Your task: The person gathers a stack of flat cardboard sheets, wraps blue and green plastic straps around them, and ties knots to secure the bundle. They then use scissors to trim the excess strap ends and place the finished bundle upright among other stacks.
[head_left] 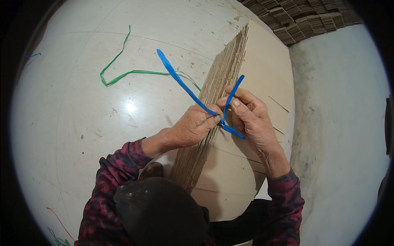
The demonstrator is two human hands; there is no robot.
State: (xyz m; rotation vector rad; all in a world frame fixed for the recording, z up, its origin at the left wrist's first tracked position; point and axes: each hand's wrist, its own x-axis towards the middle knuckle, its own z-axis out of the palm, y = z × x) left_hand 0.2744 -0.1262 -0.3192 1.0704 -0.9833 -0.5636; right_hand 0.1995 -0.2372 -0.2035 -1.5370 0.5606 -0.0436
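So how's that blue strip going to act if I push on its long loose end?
The blue strip probably bends easily, since it turns sharply beside the left hand. It's likely light, being thin and narrow. It may have slight spring, though: that long end stretches out fairly straight rather than crumpling.

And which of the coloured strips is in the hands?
The blue strip, pinched by the left hand; the long green strip and thin red string lie on the floor.
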